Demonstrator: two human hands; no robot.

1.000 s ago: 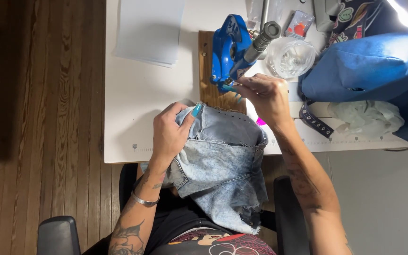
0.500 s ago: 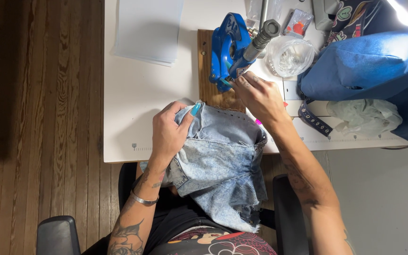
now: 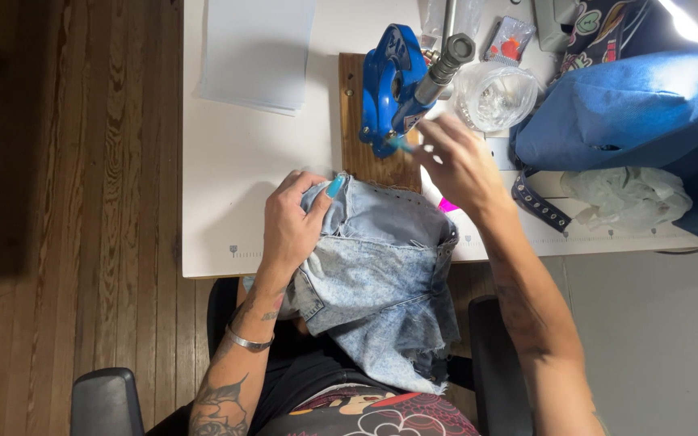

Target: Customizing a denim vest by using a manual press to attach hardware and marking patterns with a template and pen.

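Where the white bench (image 3: 236, 161) edge meets the lap, pale acid-washed denim shorts (image 3: 381, 274), frayed at the hem: left hand (image 3: 292, 222) bunches the waistband; right hand (image 3: 458, 161), blurred, fingers pinched, grip contents indiscernible, beside blue hand press (image 3: 385, 85).

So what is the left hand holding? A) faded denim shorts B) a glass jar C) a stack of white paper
A: the left hand grips the pale denim shorts at the table edge, away from the paper and jar.
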